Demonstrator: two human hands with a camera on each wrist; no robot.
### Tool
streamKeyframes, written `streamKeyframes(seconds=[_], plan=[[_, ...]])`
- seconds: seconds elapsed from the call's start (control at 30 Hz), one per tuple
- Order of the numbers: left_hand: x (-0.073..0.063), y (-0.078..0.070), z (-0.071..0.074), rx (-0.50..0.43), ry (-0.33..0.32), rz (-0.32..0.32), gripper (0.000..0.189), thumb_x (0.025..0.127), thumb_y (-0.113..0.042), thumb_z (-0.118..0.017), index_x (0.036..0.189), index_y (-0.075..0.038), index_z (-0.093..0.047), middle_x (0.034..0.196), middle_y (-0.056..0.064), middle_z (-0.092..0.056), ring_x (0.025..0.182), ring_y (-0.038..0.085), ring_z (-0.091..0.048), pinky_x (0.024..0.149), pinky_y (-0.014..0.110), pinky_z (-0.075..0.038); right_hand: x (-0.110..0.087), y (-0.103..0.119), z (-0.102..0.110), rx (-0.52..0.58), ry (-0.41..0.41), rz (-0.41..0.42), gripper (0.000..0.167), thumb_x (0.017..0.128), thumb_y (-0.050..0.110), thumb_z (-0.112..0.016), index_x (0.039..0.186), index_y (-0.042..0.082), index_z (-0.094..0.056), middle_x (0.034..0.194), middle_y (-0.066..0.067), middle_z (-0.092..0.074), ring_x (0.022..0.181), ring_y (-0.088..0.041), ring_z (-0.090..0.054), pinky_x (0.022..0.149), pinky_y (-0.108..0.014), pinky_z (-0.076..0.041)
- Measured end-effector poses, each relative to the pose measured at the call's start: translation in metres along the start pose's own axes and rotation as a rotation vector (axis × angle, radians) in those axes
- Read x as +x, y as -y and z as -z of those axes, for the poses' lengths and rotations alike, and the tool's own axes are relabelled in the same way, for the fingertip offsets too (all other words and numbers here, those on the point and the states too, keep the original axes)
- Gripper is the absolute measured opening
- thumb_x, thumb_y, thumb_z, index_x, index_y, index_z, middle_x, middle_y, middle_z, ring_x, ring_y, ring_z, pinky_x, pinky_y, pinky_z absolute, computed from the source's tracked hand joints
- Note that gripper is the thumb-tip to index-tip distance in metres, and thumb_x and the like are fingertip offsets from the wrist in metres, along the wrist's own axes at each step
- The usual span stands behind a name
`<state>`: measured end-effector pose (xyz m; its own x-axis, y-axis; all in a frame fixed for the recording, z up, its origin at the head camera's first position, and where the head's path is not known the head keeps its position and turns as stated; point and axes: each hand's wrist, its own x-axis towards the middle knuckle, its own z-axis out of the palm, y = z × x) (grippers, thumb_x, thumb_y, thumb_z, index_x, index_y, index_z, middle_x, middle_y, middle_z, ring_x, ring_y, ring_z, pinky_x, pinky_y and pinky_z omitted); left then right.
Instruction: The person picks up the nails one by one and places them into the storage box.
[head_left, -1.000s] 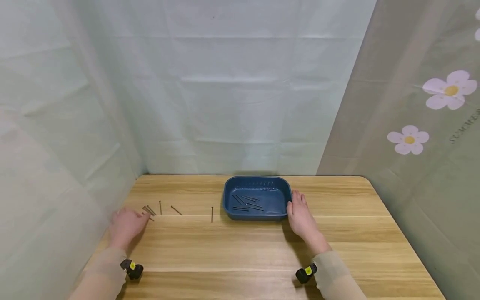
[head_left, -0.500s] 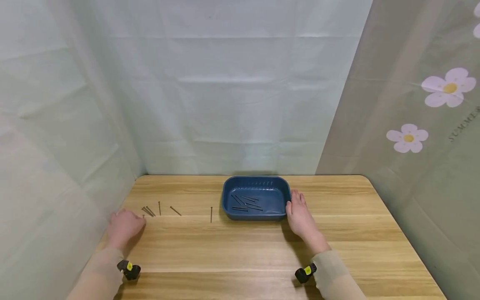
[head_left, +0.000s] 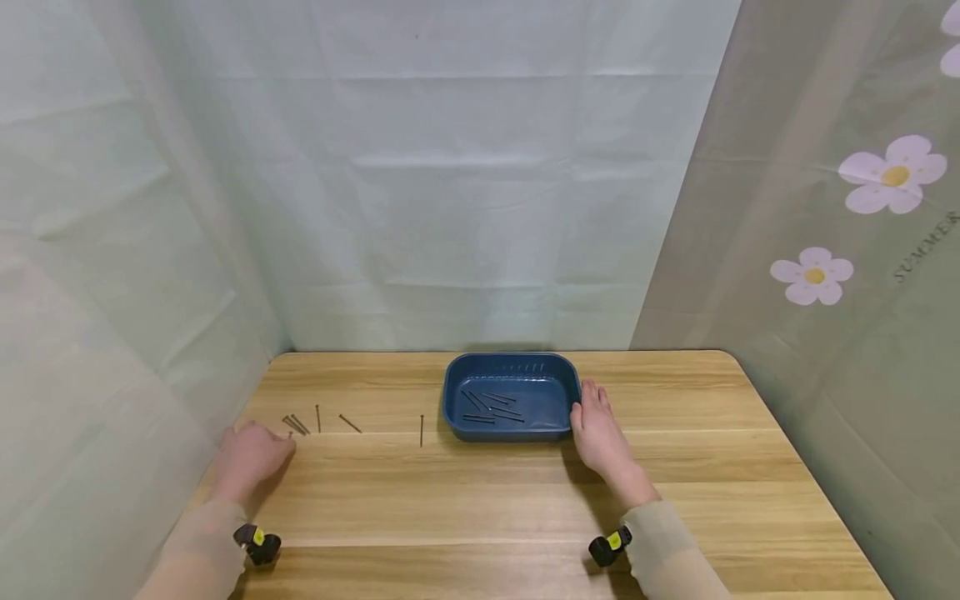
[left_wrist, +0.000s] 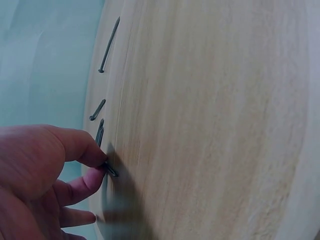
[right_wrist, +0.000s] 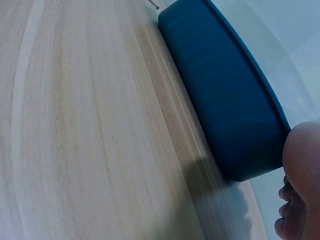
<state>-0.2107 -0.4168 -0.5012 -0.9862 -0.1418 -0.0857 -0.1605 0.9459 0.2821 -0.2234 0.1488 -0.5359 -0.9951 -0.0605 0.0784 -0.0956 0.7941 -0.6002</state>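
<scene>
At the table's left side, my left hand [head_left: 251, 457] pinches a nail [left_wrist: 111, 170] between thumb and index finger; in the left wrist view its tip end shows just past the fingertips, close to the wood. Several dark nails [head_left: 296, 424] lie right beside that hand, and others [head_left: 350, 423] are spread to the right. A single nail [head_left: 422, 431] lies nearer the blue tray [head_left: 510, 433], which holds several nails [head_left: 478, 418]. My right hand [head_left: 598, 429] rests against the tray's right wall, fingers fairly straight; in the right wrist view its thumb side touches the tray's corner.
The wooden table [head_left: 465, 517] has its back edge along a pale hanging cloth [head_left: 465, 208]. Cloth walls stand on both sides, the right one printed with flowers [head_left: 813, 275]. Each wrist wears a small black camera [head_left: 257, 543].
My left hand has shifted slightly, and the nail end that stuck out to the right of its fingers a second ago is mostly hidden now. The right hand and tray stay in place.
</scene>
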Motion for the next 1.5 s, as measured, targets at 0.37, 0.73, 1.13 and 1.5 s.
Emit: streamKeyframes(seconds=[0.37, 0.73, 1.13, 1.5], plan=[[-0.002, 0.0, 0.0, 0.026, -0.008, -0.049, 0.042, 0.098, -0.03, -0.06, 0.069, -0.004, -0.077, 0.119, 0.046, -0.058, 0.12, 0.066, -0.042, 0.109, 0.074, -0.027, -0.001, 0.002, 0.002, -0.007, 0.013, -0.01, 0.061, 0.116, 0.021, -0.035, 0.16, -0.019, -0.022, 0.169, -0.035, -0.023, 0.158, -0.053, -0.016, 0.129, -0.058, -0.015], [-0.002, 0.004, -0.002, -0.005, -0.006, -0.049, 0.04, 0.097, -0.029, -0.061, 0.078, 0.0, -0.08, 0.142, 0.056, -0.039, 0.136, 0.075, -0.025, 0.115, 0.079, -0.021, 0.0, 0.001, 0.0, -0.004, 0.007, 0.002, 0.06, 0.115, 0.018, -0.036, 0.159, -0.02, -0.022, 0.168, -0.037, -0.023, 0.157, -0.055, -0.016, 0.128, -0.059, -0.015], [-0.005, -0.002, -0.006, -0.15, -0.057, -0.125, 0.021, 0.09, -0.021, -0.07, 0.087, 0.0, -0.072, 0.158, 0.05, -0.024, 0.148, 0.072, -0.003, 0.12, 0.077, -0.008, 0.0, 0.0, 0.001, 0.005, 0.012, -0.005, 0.061, 0.115, 0.019, -0.034, 0.16, -0.02, -0.02, 0.169, -0.037, -0.021, 0.158, -0.055, -0.015, 0.128, -0.06, -0.015], [0.002, -0.023, -0.013, -0.15, -0.154, -0.289, 0.012, 0.085, -0.013, -0.075, 0.077, -0.006, -0.069, 0.151, 0.049, -0.039, 0.144, 0.075, -0.018, 0.119, 0.078, -0.014, -0.001, 0.002, 0.003, 0.0, 0.012, -0.003, 0.061, 0.115, 0.02, -0.036, 0.16, -0.02, -0.022, 0.168, -0.036, -0.024, 0.157, -0.055, -0.017, 0.128, -0.059, -0.016]])
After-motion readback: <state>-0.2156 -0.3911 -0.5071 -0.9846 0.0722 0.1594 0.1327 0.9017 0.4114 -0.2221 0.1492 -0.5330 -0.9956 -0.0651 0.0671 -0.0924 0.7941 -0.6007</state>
